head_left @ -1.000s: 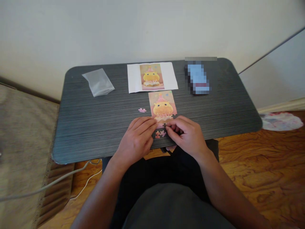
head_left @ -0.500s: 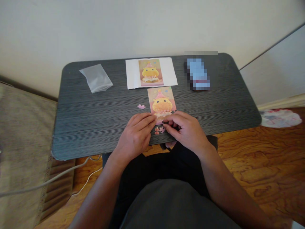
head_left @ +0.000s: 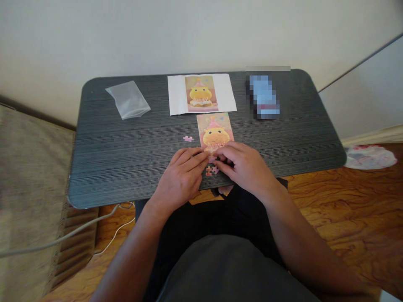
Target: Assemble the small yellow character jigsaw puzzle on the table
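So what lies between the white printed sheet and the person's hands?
In the head view: the puzzle, its lower part partly hidden by the left hand and right hand, and a loose pink piece left of it.

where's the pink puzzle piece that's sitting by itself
In the head view, the pink puzzle piece lies on the table just left of the puzzle, beyond the left hand.

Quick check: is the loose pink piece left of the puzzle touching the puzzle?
Apart. The head view shows a strip of dark tabletop between the loose pink piece and the left edge of the puzzle.
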